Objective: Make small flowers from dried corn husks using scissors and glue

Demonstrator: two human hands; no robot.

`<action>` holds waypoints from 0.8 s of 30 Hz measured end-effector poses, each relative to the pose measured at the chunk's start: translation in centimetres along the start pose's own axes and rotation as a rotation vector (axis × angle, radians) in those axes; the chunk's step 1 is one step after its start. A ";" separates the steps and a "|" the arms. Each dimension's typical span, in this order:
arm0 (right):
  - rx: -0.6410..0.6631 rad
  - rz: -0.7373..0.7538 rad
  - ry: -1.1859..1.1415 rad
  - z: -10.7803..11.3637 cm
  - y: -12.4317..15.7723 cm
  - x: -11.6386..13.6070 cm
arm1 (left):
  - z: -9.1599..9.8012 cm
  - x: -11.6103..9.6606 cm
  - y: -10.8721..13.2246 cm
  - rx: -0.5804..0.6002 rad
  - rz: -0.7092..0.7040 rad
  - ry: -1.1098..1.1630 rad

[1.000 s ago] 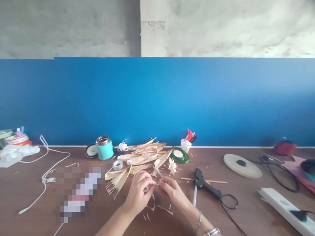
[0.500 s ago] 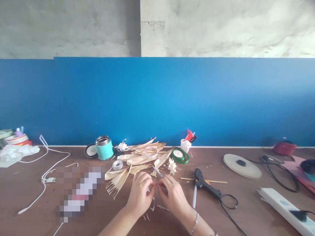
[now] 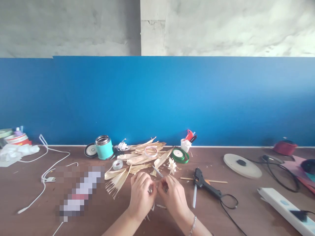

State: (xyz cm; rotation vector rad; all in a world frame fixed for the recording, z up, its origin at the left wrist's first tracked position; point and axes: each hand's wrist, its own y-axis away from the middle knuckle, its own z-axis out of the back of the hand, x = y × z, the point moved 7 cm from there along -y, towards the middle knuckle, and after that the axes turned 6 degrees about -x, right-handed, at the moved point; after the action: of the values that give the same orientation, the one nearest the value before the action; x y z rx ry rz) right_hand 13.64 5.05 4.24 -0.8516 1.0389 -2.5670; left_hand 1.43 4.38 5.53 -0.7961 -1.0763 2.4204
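Observation:
My left hand (image 3: 142, 193) and my right hand (image 3: 174, 196) meet low in the middle of the table, thumbs and fingertips pinched together. Whatever lies between the left fingertips is too small and covered to make out. A slim silver-grey tool (image 3: 157, 171) sticks out from my right hand toward the upper left; its other end is hidden in the palm. Just beyond the hands lie dried corn husks (image 3: 139, 159), one cut into a fringe (image 3: 117, 183). A pale husk flower (image 3: 172, 166) rests past my right hand. Thin husk scraps (image 3: 161, 206) lie under the hands.
A glue gun (image 3: 204, 183) with its cord and a thin wooden stick (image 3: 219, 181) lie to the right, near a white power strip (image 3: 283, 205). Green ribbon (image 3: 183, 160), a clear tape roll (image 3: 117, 165) and a turquoise jar (image 3: 104, 150) stand farther back. White cables (image 3: 57, 152) run at left.
Both hands have shifted slightly, with the right wrist a little lower and the left hand turned a bit more upright. The fingertips stay together; the things on the table have not moved.

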 end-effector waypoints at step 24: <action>0.092 0.086 -0.241 -0.5 -0.3 -0.1 | -1.5 1.6 0.2 0.170 0.114 0.179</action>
State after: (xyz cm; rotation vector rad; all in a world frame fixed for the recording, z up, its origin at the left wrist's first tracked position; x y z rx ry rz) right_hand 13.38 5.59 4.16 -1.0367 0.8604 -2.3502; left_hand 1.12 5.98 4.01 -1.0170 -0.7655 2.4383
